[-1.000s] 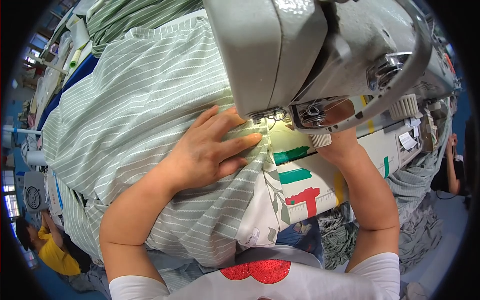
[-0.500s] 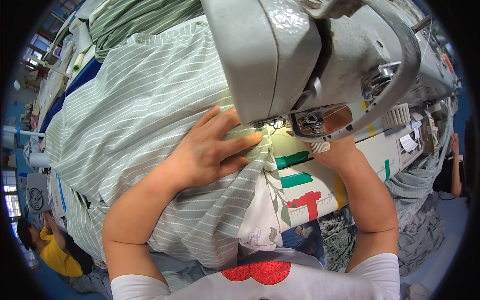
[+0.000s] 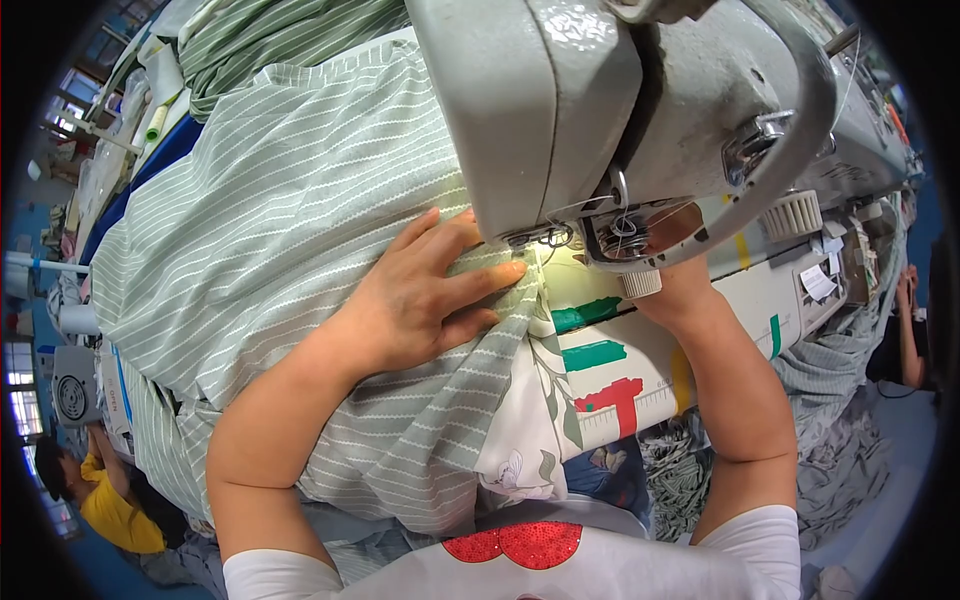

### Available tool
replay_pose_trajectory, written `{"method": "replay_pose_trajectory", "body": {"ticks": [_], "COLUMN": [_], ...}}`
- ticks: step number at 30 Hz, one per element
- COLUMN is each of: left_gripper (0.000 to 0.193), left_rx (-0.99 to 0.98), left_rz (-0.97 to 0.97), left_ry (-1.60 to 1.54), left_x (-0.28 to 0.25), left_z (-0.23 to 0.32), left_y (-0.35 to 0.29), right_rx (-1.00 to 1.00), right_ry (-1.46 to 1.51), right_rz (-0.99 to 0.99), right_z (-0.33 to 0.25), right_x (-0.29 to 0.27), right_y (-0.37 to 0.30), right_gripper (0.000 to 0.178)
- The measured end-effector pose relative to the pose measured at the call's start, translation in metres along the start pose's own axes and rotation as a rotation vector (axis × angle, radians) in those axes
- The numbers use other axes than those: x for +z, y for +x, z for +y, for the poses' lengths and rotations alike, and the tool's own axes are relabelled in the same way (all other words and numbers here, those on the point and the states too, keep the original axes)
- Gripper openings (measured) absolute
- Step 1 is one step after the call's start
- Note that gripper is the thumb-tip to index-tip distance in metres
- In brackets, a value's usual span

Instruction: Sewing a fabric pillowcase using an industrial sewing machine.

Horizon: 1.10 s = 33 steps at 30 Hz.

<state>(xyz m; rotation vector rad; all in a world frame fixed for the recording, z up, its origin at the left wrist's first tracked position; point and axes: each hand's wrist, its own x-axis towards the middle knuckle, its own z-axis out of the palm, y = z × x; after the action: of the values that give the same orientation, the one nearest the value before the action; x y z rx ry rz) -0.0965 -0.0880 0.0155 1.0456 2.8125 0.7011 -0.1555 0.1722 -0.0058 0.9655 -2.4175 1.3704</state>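
A grey-green fabric with white stripes [image 3: 290,200] spreads over the left of the sewing table and hangs toward me. My left hand [image 3: 425,290] lies on it with fingers spread, the index fingertip close to the fabric's edge beside the needle area. Along that edge runs a white cloth with a leaf print [image 3: 520,445]. Over it stands a grey sewing machine [image 3: 520,110], its head hiding part of the stitching spot. My right hand [image 3: 680,285] reaches behind the machine's lower front; its fingers are mostly hidden by the machine.
Green tape [image 3: 595,356] and red tape [image 3: 612,400] mark the white machine bed. A darker green striped fabric pile [image 3: 280,50] lies at the back left. Crumpled fabric [image 3: 830,460] hangs at the right. A person in yellow [image 3: 120,505] sits far left; another person's arm [image 3: 910,330] shows far right.
The metal thread lever on the machine's front has shifted position. Both hands stay almost where they were, and the fabric has barely moved.
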Motion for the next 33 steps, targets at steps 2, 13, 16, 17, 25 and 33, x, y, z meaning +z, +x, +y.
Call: {"method": "replay_pose_trajectory", "body": {"ticks": [2,13,16,17,25,33], "left_gripper": [0.051,0.050,0.050,0.050,0.051,0.050], "left_rx": [0.000,0.026,0.013,-0.001,0.000,-0.005], "left_rz": [0.004,0.048,0.027,0.014,0.000,0.007], "left_ry": [-0.014,0.042,0.027,0.018,0.028,0.024], "left_x": [0.001,-0.001,-0.001,-0.001,-0.001,0.000], "left_z": [-0.001,0.006,0.003,0.002,0.002,0.003], "left_y": [-0.001,-0.003,-0.002,-0.002,-0.001,-0.001], "right_rx": [0.003,-0.020,-0.007,-0.001,-0.026,-0.085], "right_ry": [0.004,-0.156,-0.170,-0.176,-0.172,-0.259], "right_rz": [-0.002,0.018,-0.007,-0.020,-0.042,-0.021], "right_z": [0.001,-0.008,-0.005,-0.005,-0.004,-0.012], "right_x": [0.001,-0.006,-0.006,-0.005,-0.005,-0.006], "right_y": [0.000,-0.001,-0.003,-0.003,-0.003,-0.001], "right_gripper": [0.014,0.012,0.016,0.018,0.026,0.027]}}
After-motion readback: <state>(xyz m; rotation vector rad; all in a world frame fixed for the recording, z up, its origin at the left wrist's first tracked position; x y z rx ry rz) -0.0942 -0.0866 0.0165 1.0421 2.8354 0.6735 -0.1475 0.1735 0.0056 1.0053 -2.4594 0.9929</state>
